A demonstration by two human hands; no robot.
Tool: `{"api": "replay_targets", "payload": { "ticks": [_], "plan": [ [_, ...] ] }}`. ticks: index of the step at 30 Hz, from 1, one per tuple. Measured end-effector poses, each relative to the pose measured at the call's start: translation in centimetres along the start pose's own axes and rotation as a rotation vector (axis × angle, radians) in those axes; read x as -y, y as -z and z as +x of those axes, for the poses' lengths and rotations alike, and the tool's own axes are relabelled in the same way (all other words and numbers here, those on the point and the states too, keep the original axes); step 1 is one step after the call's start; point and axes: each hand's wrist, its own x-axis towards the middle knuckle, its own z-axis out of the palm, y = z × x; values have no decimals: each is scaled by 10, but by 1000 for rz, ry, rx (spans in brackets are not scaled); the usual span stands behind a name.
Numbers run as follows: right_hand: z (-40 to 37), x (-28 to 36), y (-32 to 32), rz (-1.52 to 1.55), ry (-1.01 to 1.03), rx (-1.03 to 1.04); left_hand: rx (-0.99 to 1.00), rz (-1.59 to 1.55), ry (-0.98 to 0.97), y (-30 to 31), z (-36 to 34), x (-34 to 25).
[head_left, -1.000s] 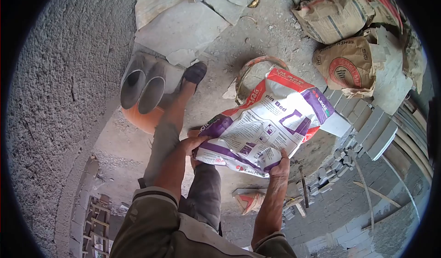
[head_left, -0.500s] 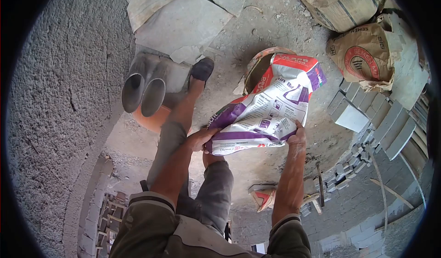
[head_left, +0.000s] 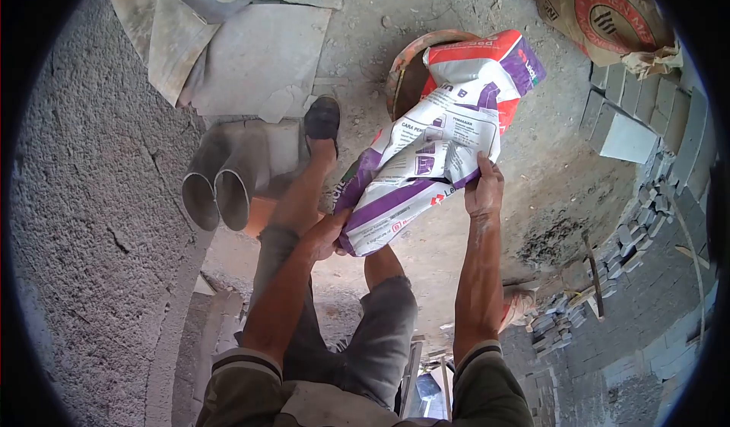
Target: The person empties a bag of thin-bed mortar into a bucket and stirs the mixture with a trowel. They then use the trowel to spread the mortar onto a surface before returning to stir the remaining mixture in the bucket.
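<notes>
A white, purple and red printed bag (head_left: 426,153) is stretched between my two hands, creased and sagging along its middle. My left hand (head_left: 328,235) grips its lower left corner. On the right side edge, my right hand (head_left: 485,186) is closed round the material, thumb on top. The bag's red and purple far end lies over a round tub (head_left: 397,77) and hides much of it. Whether anything is coming out of the bag cannot be seen.
Two grey pipes (head_left: 233,191) lie at the left beside my leg. Flat slabs (head_left: 266,54) cover the ground ahead. A brown cement sack (head_left: 601,12) stands at the far right, near stacked grey blocks (head_left: 631,126). A rough wall (head_left: 99,199) rises on the left.
The bag has tilted: its right edge has gone up and away with my right hand, and a deeper fold shows. My left hand stays at its corner. The camera view has shifted.
</notes>
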Motion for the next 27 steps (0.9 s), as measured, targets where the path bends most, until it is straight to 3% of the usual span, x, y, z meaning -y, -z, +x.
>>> {"api": "replay_targets", "payload": {
  "ticks": [2, 3, 5, 6, 8, 10, 12, 14, 16, 17, 18, 20, 21, 25, 27],
  "plan": [
    [-12, -7, 5, -128, 202, 114, -32, 27, 47, -3, -4, -1],
    [-11, -10, 15, -107, 201, 95, -55, 44, 77, -5, -5, -3],
    [-8, -15, 39, -555, 253, 200, -47, 62, 96, -7, -5, -3],
    [-1, -26, 51, -535, 260, 185, -37, 53, 96, -7, -5, -4],
    [19, -57, 72, -896, 623, 243, 27, 57, 107, 17, 9, 8],
    [21, -74, 75, -696, 523, 244, 83, 63, 112, 20, 15, 6],
    [25, -94, 81, -573, 321, 381, -251, 80, 102, 4, 12, 6],
    [40, -125, 92, -553, 285, 375, -312, 104, 109, 1, 8, 3],
    [53, -157, 100, -285, 327, 392, -419, 43, 83, -9, 0, -1],
    [67, -172, 111, -270, 253, 421, -200, 84, 80, 35, 5, 14],
    [77, -180, 114, -239, 248, 411, -218, 109, 90, 31, 1, 13],
    [92, -189, 113, 459, -163, 329, -285, 85, -3, 13, -4, 9],
    [88, -189, 102, 598, -180, 376, -192, 73, 6, 22, -5, 10],
    [84, -213, 94, 585, -169, 326, -225, 89, -26, 29, -11, 20],
    [77, -200, 106, 419, -120, 439, -155, 176, -64, 25, -15, 13]
  ]
}}
